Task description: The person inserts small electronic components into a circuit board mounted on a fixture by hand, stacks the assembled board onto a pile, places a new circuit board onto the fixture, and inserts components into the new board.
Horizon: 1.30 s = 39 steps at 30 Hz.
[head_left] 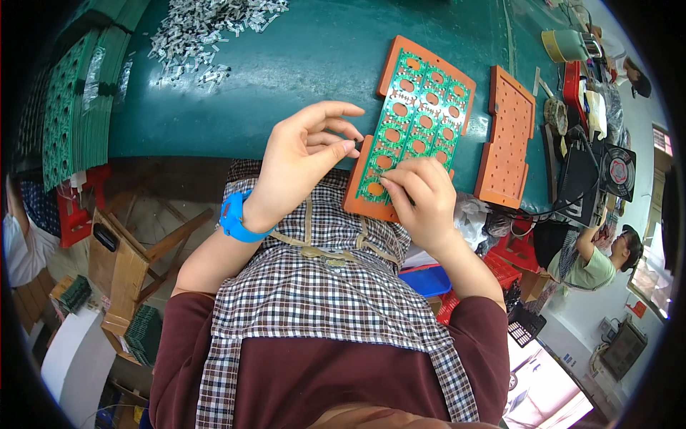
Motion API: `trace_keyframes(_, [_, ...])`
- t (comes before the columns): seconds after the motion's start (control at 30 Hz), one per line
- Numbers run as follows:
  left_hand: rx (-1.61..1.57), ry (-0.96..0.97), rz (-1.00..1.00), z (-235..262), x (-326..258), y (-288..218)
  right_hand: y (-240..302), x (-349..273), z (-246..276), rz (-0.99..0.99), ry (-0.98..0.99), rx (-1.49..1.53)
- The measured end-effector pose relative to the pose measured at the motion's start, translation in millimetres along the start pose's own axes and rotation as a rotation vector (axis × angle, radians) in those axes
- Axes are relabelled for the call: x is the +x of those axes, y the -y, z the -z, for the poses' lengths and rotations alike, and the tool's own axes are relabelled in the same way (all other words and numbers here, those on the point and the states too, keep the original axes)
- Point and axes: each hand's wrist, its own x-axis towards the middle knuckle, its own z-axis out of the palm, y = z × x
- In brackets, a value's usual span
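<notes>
A panel of green circuit boards (408,126) with rows of round cutouts lies on an orange-brown fixture plate (395,66) near the table's front edge. Over the panel's near end, my right hand (427,196) is closed, its thumb and index fingertips pinched at the board surface. Whatever small piece is between them is hidden. Just left of the panel hovers my left hand (304,154), a blue watch on its wrist. Its thumb and curled fingers come together near a tiny dark spot too small to name, while the index finger stretches forward.
A heap of small clear-and-metal parts (204,32) lies at the far left of the green table (286,64). Stacked green circuit panels (75,107) stand at the left edge. Another orange-brown plate (509,136) lies right of the panel. A fan (617,170) and another person (600,261) are farther right.
</notes>
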Motion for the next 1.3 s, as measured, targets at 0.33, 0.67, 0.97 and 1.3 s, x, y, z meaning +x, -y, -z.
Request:
trace_keyframes(0.33, [-0.017,0.083,-0.065,-11,-3,5,-7,3,-11,0.187,-0.134,-0.133])
trace_keyframes(0.67, [-0.04,0.077,-0.063,-11,-5,5,-11,5,-7,0.27,-0.106,-0.187])
trace_keyframes(0.97, [0.019,0.116,-0.144,-11,-1,4,-14,13,-2,0.326,0.0,-0.352])
trace_keyframes(1.3, [-0.321,0.48,0.082,-4,5,10,-14,9,11,0.051,0.088,0.419])
